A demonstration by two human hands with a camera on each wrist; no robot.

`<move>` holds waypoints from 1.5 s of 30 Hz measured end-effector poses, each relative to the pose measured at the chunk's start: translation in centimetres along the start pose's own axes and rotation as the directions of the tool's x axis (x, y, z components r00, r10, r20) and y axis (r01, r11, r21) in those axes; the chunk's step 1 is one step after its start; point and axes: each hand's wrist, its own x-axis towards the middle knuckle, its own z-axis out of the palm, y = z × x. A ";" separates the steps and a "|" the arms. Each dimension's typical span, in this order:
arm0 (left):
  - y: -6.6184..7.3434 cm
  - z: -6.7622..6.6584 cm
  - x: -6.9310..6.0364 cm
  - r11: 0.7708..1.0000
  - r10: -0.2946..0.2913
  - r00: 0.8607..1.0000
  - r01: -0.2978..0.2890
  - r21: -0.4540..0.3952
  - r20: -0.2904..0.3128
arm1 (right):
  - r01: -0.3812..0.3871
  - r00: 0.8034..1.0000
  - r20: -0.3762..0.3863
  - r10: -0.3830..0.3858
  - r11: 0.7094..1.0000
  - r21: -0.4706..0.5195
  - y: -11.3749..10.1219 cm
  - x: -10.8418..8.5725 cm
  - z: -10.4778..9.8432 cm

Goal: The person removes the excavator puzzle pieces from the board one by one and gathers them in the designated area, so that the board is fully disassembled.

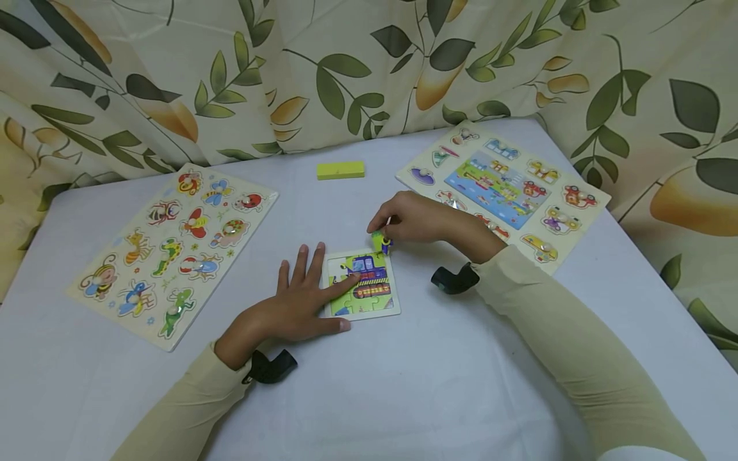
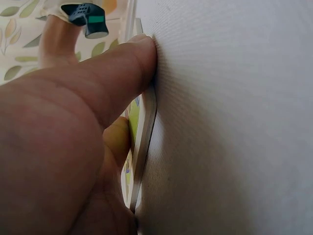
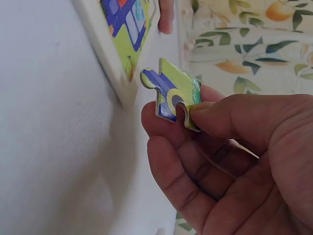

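right hand (image 1: 412, 218): grip grasping a green, blue and yellow puzzle piece (image 3: 168, 85), pinched between thumb and fingers. the piece is at the far right corner of the puzzle tray (image 1: 371, 315); contact with the tray cannot be confirmed. left hand (image 1: 296, 304): grip released, palm down, fingers spread; index finger lies across the tray's tracked-vehicle picture, thumb along its near edge. the tray lies flat on the white-covered desk (image 1: 426, 384). an insect board (image 1: 202, 291) lies to the left; a vehicle board (image 1: 567, 242) to the right, partly hidden by the right forearm. a yellow block (image 1: 340, 171) lies beyond the tray, well apart from it.
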 end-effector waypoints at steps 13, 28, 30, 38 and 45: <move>-0.1 0.1 0.0 1.000 0.007 1.000 -0.007 0.000 -0.009 | -0.058 0.998 0.024 0.057 0.998 0.015 1.2 -1.7 -0.4; 0.0 0.1 -0.1 1.000 0.011 1.000 -0.011 0.004 -0.020 | -0.069 0.998 -0.014 0.069 0.997 -0.032 2.2 -2.4 0.0; 0.1 0.0 -0.1 1.000 0.015 1.000 -0.015 0.004 -0.019 | -0.073 0.997 -0.021 0.072 0.996 -0.043 2.3 -2.5 0.0; 0.0 0.0 -0.1 1.000 0.025 0.999 -0.025 0.001 -0.026 | -0.094 0.994 -0.057 0.091 0.994 -0.054 2.2 -2.6 0.4; -0.1 0.1 -0.1 1.000 0.018 1.000 -0.018 -0.004 -0.026 | -0.123 0.990 -0.081 0.118 0.990 -0.064 2.3 -2.5 0.6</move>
